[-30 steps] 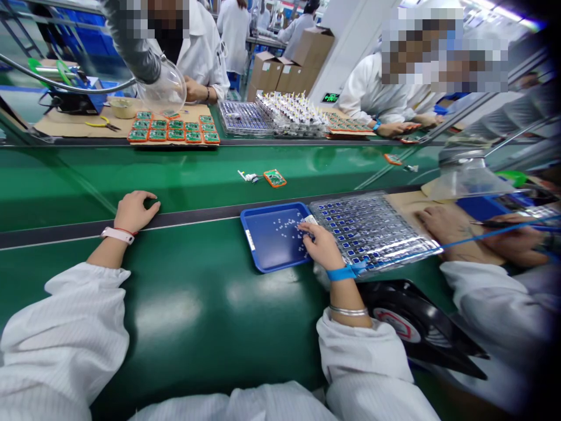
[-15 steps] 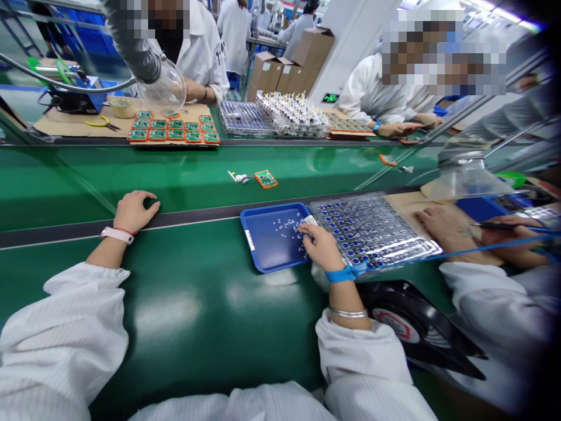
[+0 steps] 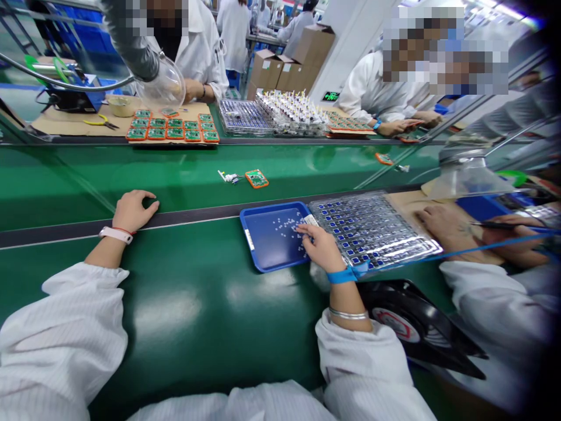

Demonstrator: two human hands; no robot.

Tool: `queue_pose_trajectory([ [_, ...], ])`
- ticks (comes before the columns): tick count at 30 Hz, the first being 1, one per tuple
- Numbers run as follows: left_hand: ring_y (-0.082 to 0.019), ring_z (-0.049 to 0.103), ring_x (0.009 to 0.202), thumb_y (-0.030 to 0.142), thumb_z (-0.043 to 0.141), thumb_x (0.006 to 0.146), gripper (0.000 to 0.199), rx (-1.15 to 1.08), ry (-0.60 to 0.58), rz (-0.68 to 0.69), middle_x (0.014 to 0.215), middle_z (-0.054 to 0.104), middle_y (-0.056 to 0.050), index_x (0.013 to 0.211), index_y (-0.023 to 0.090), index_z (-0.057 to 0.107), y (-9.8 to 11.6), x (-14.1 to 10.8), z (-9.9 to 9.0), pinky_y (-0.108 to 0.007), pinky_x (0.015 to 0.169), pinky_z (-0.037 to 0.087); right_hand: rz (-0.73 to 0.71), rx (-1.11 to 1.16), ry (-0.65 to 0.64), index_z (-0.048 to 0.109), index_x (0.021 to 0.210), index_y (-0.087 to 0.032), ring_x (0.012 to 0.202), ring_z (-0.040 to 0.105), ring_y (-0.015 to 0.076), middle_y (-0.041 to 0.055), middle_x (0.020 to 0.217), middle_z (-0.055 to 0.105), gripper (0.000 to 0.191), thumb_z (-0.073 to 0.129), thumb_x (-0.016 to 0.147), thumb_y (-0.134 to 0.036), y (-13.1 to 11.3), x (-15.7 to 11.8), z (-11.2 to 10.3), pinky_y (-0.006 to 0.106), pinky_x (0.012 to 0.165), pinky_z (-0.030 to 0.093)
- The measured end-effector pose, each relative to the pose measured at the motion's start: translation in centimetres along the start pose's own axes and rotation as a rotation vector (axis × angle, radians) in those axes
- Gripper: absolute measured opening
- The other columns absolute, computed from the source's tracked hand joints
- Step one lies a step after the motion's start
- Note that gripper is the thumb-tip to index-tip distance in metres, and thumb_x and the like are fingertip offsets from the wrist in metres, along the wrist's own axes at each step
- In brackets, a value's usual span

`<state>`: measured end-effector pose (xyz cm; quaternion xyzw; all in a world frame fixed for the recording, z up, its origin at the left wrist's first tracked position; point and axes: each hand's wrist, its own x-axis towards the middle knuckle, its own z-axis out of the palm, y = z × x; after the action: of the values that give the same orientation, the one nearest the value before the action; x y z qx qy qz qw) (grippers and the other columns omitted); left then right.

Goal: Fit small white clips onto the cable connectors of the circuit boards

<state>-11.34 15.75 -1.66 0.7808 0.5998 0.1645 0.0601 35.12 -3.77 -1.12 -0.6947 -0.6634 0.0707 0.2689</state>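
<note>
My left hand (image 3: 134, 210) rests at the dark edge strip of the green conveyor belt, thumb and fingers apart, with nothing in it. My right hand (image 3: 322, 247) is over the right side of a shallow blue tray (image 3: 267, 257). Its thumb and forefinger are pinched low among small pale pieces (image 3: 286, 225) scattered on the tray floor. Whatever is between those fingertips is too small to make out. Just right of that hand lies a clear plastic blister tray (image 3: 377, 228) with rows of dark blue square parts.
On the belt (image 3: 175, 169) lies an orange-edged circuit board (image 3: 256, 178) wired to a white connector (image 3: 228, 176). A second board (image 3: 384, 158) is farther right. A black reel (image 3: 407, 327) sits beside my right forearm. At right, a co-worker's hand (image 3: 442, 225) rests near a fume hood (image 3: 468, 172).
Both circuit boards on the belt have shifted slightly left, the nearer one with its connector. My hands stay almost where they were.
</note>
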Motion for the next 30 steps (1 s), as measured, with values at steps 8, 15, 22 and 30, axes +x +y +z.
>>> queue_pose_trajectory([
  [8,-0.028,0.056,0.099,0.047,0.046,0.078,0.038,0.041,0.038,0.01,0.103,0.063,-0.01,0.099,0.019,0.063,0.0,-0.1,0.0,-0.041,0.09,0.043,-0.045,0.012,0.019,0.061,0.109,-0.018,0.102,0.063,0.022,0.0088,0.105,0.069,0.039,0.045,0.074,-0.011,-0.5,0.1,0.2,0.041,0.09,0.05],
  [15,-0.028,0.056,0.098,0.046,0.048,0.078,0.037,0.035,0.032,0.002,0.103,0.063,-0.01,0.099,0.019,0.063,0.1,0.0,0.0,-0.041,0.09,0.042,-0.108,0.064,-0.06,0.062,0.105,-0.017,0.103,0.062,0.0213,0.0088,0.103,0.069,0.035,0.044,0.075,-0.012,-1.4,0.1,0.0,0.04,0.093,0.048],
  [22,-0.027,0.057,0.096,0.044,0.048,0.079,0.035,0.029,0.07,0.036,0.101,0.064,-0.009,0.097,0.018,0.063,0.2,-0.3,-0.2,-0.039,0.087,0.043,-0.055,-0.003,0.015,0.062,0.103,-0.017,0.098,0.064,0.0207,0.0084,0.099,0.071,0.035,0.043,0.075,-0.011,-0.7,0.1,-0.5,0.039,0.091,0.049],
  [30,-0.024,0.058,0.089,0.037,0.046,0.084,0.027,-0.056,0.187,0.193,0.093,0.068,-0.006,0.085,0.018,0.065,6.1,-0.5,-0.2,-0.036,0.084,0.042,-0.082,0.023,0.001,0.064,0.095,-0.017,0.09,0.066,0.0207,0.009,0.093,0.071,0.031,0.043,0.073,-0.01,-0.7,0.2,-0.2,0.037,0.086,0.051],
])
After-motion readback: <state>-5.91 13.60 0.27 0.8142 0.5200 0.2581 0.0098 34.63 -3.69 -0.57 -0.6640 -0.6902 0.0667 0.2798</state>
